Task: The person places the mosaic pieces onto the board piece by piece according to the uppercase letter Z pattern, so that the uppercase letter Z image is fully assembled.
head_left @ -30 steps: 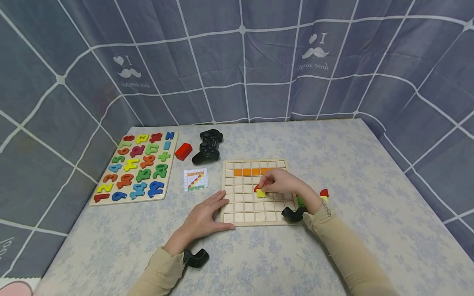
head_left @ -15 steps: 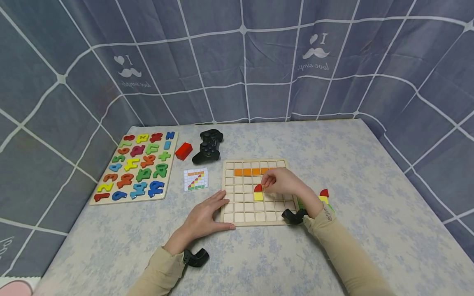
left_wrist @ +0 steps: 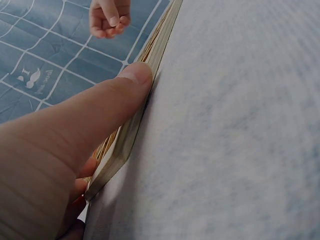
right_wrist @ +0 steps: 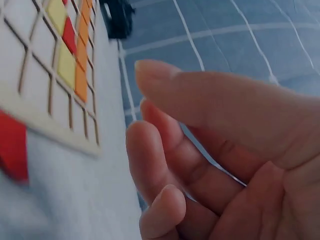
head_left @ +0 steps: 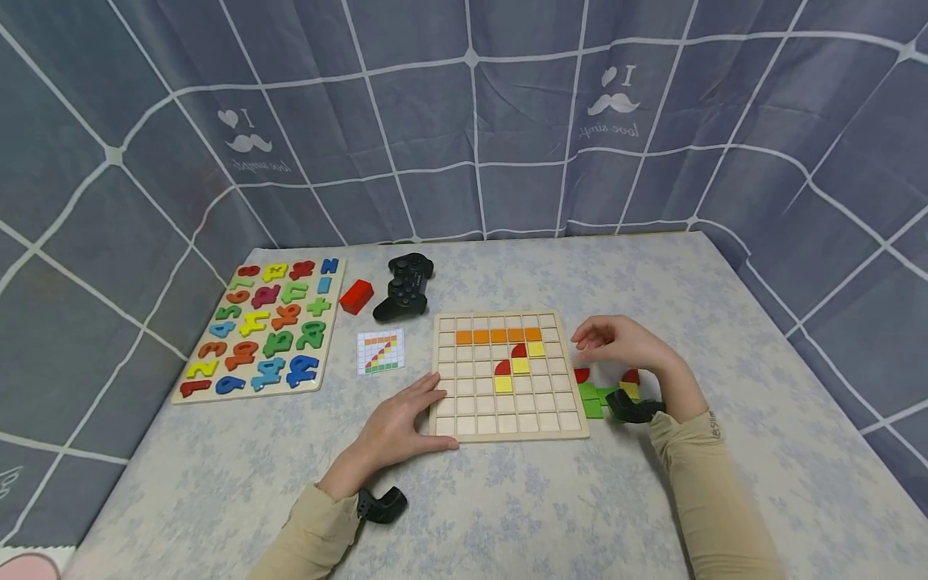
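Observation:
My left hand [head_left: 391, 427] rests at the near left corner of a wooden grid board [head_left: 471, 407], fingers spread along its left side. In the left wrist view the thumb [left_wrist: 115, 95] lies against the board's front edge. On the grid sit a row of orange squares [head_left: 498, 336] and a diagonal of yellow squares [head_left: 520, 366] with two rounded red pieces [head_left: 503, 368]. Nothing is between the loosely bent fingers of my right hand [head_left: 631, 342], raised just past the board's right edge. Below it lie loose green squares [head_left: 592, 408], a red piece [head_left: 582, 375] and a yellow piece [head_left: 629, 391].
A pattern card [head_left: 380, 351] with a coloured grid design lies left of the board. Behind it are a black game controller [head_left: 403, 287] and a red block [head_left: 357, 296]. A number puzzle board [head_left: 322, 379] occupies the far left; a grey-blue curtain [head_left: 435, 121] hangs behind the table.
My right hand has let go of the red and yellow pieces on the grid and moved right, off the board, uncovering the upper pieces and the loose ones. The left hand stays put.

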### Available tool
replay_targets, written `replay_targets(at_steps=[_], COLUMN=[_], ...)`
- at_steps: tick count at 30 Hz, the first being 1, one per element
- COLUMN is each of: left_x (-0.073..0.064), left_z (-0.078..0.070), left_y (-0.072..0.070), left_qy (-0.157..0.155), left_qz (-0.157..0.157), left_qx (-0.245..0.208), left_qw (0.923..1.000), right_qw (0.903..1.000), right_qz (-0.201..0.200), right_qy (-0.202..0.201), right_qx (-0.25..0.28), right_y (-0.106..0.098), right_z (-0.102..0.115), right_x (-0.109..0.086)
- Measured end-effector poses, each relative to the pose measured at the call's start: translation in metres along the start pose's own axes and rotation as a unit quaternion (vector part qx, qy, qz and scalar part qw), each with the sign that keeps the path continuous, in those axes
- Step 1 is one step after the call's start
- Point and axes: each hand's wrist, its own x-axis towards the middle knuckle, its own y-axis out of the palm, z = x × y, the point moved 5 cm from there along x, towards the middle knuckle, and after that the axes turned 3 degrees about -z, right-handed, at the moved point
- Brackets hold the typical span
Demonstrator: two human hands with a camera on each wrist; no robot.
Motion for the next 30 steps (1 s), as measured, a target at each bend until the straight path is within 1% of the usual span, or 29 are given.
replay_targets(at_steps=[4, 7, 12, 18, 25, 30], left_x=[0.000, -0.001, -0.001, -0.001, -0.001, -0.001], left_z=[0.001, 0.001, 0.001, 0.000, 0.000, 0.000], left_y=[0.000, 0.000, 0.000, 0.000, -0.001, -0.001], left_qy=[0.002, 0.004, 0.003, 0.001, 0.003, 0.005], left_qz=[-0.002, -0.003, -0.003, -0.001, -0.002, -0.003], left_qx=[0.001, 0.001, 0.000, 0.002, 0.002, 0.002], left_qw=[1.0000, 1.0000, 1.0000, 1.0000, 1.0000, 1.0000], right_qw=[0.9998, 0.9993, 0.9972, 0.9936, 0.9912, 0.9889], right_qz=[0.001, 0.017, 0.043, 0.050, 0.059, 0.064], right_qy=[0.015, 0.028, 0.040, 0.056, 0.075, 0.074], right_qx=[0.009, 0.018, 0.046, 0.084, 0.092, 0.112], right_y=[-0.012, -0.019, -0.026, -0.035, -0.038, -0.037], right_z=[-0.013, -0.023, -0.038, -0.056, -0.071, -0.078], right_x=[-0.008, -0.013, -0.023, -0.033, -0.041, -0.045])
